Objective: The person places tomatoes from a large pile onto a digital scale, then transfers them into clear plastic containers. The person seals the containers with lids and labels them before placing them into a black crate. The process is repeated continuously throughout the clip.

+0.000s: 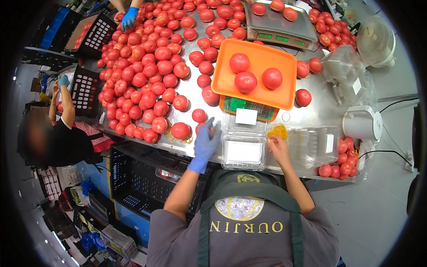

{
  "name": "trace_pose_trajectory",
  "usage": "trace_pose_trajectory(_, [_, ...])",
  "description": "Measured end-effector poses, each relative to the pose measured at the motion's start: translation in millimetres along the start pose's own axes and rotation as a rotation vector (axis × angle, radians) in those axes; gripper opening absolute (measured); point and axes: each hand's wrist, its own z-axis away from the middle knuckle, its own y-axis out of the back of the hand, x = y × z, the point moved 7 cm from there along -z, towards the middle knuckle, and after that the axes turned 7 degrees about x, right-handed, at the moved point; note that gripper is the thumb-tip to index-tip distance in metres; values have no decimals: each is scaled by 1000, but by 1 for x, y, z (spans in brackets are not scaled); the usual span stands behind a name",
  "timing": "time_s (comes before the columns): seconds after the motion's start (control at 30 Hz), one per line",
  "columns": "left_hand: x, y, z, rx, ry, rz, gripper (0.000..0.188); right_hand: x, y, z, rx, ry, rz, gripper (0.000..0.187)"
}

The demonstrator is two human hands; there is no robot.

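Note:
Before me on the steel table stands an opened clear plastic clamshell box (243, 165), a white pad in its base and a white label (246, 116) on its raised lid. My left hand (206, 144), in a blue glove, is open to the left of the box. Its fingers stretch toward a tomato (199, 115) and partly cover another one; whether they touch is unclear. My bare right hand (279, 150) is at the box's right edge, fingers loosely bent and apart, beside a bundle of yellow rubber bands (279, 131). Beyond the box, an orange tray (253, 50) bears three tomatoes.
Many tomatoes (147, 66) cover the table's left side. A scale (282, 26) stands at the back. On the right are stacked clear boxes (313, 147), a white device (362, 123) and a fan (376, 42). Black crates (147, 178) sit below left. Co-workers' hands (130, 18) show far left.

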Motion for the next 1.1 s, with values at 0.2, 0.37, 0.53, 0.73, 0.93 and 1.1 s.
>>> trace_pose_trajectory(0.2, [-13,-30,57,-196,-17,-119,56,17,-14,-23,-202,-41,-81,20])
trace_pose_trajectory(0.37, [-13,-12,77,-160,288,12,48,-51,-24,3,-245,237,21,27])
trace_pose_trajectory(0.53, [-16,-13,60,-107,253,-58,50,-64,-27,-13,-188,365,211,28])
trace_pose_trajectory(0.73, [-40,-21,58,-272,353,-11,56,-79,-33,-46,-114,126,169,37])
trace_pose_trajectory(0.93, [-70,-10,67,-220,414,69,57,-88,-72,-46,-388,323,286,23])
trace_pose_trajectory(1.1, [-124,-34,64,-178,290,120,57,-189,-58,-33,-296,815,388,30])
